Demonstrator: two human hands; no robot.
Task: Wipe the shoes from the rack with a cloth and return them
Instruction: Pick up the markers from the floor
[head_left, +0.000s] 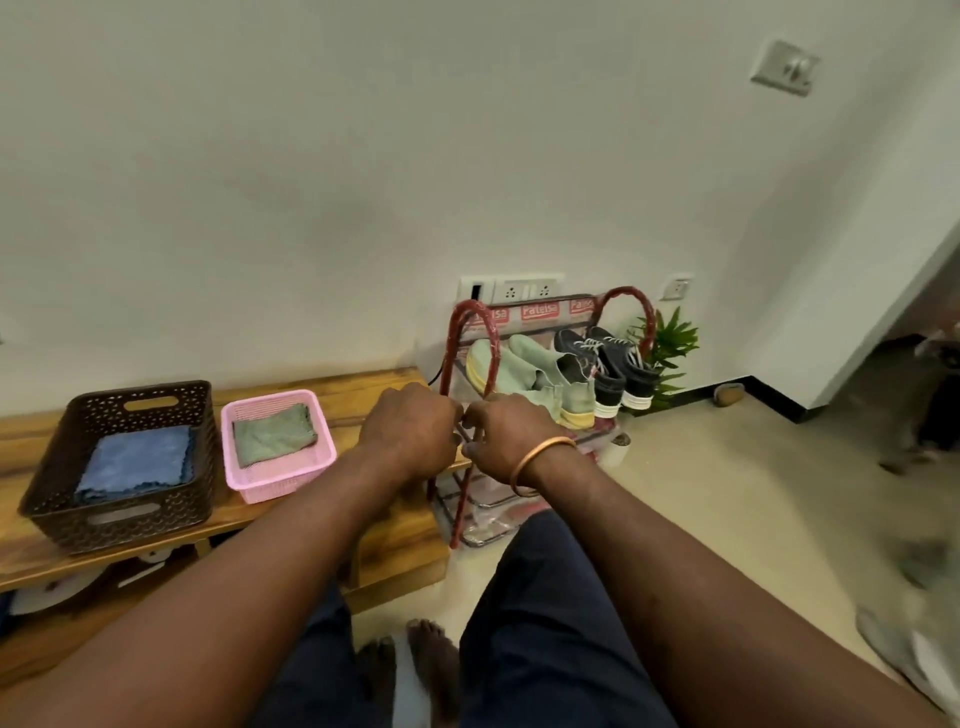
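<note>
Starting at the hands: left hand (410, 431) and right hand (511, 441) meet knuckle to knuckle just in front of the rack's (491, 338) near red post, with the fingers curled under and hidden from the camera. Can't tell if they hold the front rail, each other, or nothing. No cloth or shoe shows in either. Shoes sit on the top shelf just behind the hands: green pair (535, 374) nearest, dark sneakers (608, 364) beside them on the right, heels apparently facing front. Green cloth (272, 434) lies folded in the pink basket (280, 483) on the bench (363, 395), left of the hands. My read: the shoes are light, with soft fabric uppers that dent under a squeeze and stiff rubber soles. Best hold is the heel or sole edge, with one hand inside the opening to back the upper while wiping. The cloth is limp, so bunch it. The rack looks light and could shift if tugged.
</note>
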